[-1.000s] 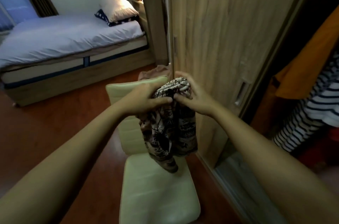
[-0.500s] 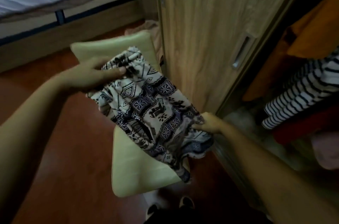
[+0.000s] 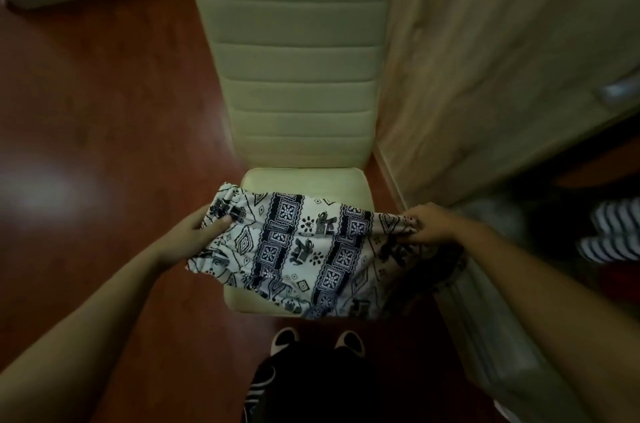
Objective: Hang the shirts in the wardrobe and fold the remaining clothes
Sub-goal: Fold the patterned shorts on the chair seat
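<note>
- Cloth (image 3: 304, 249), white with dark blue printed bands, is stretched flat between 2 hands over the front of the chair seat (image 3: 311, 181).
- Left hand (image 3: 194, 237) pinches the cloth's left edge, thumb on top, fingers underneath.
- Right hand (image 3: 429, 225) is clenched around the bunched right edge.
- Near side of the cloth droops past the seat's front edge; whether it touches the seat cannot be told.
- Chair back (image 3: 294, 51), cream and ribbed, stands beyond the seat.
- Wardrobe door (image 3: 502, 58) of pale wood stands just right of the chair.
- Striped garment (image 3: 613, 235) shows at the far right.
- Person's 2 feet (image 3: 315, 341) stand on the red-brown floor (image 3: 104, 110) below the seat.
</note>
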